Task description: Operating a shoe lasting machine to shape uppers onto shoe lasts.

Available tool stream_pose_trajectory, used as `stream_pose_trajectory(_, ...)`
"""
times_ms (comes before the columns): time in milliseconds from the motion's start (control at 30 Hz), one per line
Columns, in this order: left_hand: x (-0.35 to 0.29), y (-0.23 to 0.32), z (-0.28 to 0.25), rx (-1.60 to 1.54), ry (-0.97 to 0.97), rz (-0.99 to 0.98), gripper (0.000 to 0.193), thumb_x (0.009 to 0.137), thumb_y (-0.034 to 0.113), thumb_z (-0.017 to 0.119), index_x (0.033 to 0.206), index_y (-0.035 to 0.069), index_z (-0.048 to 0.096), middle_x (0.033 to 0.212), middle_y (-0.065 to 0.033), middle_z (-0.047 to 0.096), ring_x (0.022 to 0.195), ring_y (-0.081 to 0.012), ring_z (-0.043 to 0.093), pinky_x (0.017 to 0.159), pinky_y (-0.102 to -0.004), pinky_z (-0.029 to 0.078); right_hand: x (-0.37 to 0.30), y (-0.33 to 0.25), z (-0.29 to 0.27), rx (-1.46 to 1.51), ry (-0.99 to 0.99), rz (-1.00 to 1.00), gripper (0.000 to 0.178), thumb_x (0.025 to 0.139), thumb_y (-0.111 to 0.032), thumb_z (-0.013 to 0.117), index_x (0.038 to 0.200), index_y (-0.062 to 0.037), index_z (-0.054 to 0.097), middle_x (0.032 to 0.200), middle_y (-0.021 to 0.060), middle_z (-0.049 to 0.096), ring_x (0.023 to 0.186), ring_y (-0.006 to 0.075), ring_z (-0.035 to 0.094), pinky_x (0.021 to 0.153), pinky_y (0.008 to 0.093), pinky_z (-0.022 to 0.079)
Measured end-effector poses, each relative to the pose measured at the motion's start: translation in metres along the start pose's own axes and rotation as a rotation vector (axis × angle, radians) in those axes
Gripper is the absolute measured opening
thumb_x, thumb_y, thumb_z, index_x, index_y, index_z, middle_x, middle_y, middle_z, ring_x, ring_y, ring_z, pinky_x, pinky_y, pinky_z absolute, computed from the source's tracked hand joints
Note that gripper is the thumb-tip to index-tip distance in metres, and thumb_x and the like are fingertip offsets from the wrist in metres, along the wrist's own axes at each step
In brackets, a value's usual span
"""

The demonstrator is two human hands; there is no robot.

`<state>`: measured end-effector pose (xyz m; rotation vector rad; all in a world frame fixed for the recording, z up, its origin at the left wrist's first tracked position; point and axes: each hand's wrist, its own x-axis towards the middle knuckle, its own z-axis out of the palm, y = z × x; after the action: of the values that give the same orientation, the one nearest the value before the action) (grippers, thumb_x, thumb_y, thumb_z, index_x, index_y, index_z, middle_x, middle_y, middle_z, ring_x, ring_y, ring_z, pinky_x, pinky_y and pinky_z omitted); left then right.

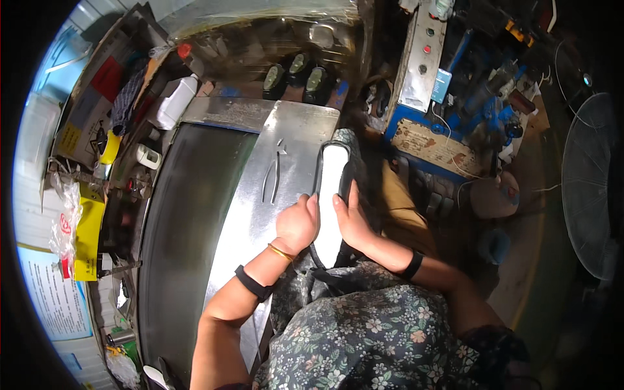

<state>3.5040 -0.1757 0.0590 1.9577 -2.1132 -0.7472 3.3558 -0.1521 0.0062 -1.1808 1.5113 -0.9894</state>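
Note:
A long dark shoe with a white sole-shaped face (pixel 333 175) turned up lies lengthwise in front of me, above my floral apron (pixel 377 331). My left hand (pixel 298 224) grips its left side, fingers curled and thumb along the edge. On the opposite side my right hand (pixel 351 221) holds the shoe, its thumb resting on the white face and its other fingers along the dark rim. Left of the shoe, a thin two-legged metal tool (pixel 271 179) lies on a shiny metal plate (pixel 240 240). The shoe's underside is hidden.
A dark conveyor-like belt (pixel 188 247) runs left of the plate. Several dark shoes with greenish insides (pixel 318 81) stand at the back. A white bottle (pixel 175 101) and yellow box (pixel 88 234) sit at left. A blue-framed machine with buttons (pixel 422 58) stands right, near a round fan guard (pixel 591 188).

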Motion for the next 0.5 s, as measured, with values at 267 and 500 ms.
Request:
stream_pose_trajectory(267, 0.027, -0.018, 0.013, -1.863, -0.374, -0.331, 0.06, 0.101, 0.054, 0.036, 0.12, 0.003, 0.062, 0.109, -0.0128, 0.069, 0.094, -0.0248, 0.067, 0.09, -0.0362, 0.053, 0.024, -0.024, -0.015, 0.426, -0.317, -0.081, 0.088, 0.1, -0.052, 0.046, 0.152, 0.0061, 0.006, 0.155, 0.0236, 0.024, 0.144, 0.0298, 0.026, 0.115, 0.0356, 0.026)
stream_pose_trajectory(500, -0.011, 0.071, -0.001, -1.471, -0.171, 0.157, 0.055, 0.102, 0.031, 0.049, 0.147, 0.003, 0.033, 0.145, -0.0109, 0.044, 0.137, -0.0214, 0.037, 0.114, -0.0401, 0.029, -0.01, -0.065, -0.123, 0.682, -0.305, -0.018, 0.086, 0.08, 0.001, 0.072, 0.153, -0.0024, 0.026, 0.141, 0.0091, 0.049, 0.123, 0.0133, 0.049, 0.101, 0.0274, 0.041)
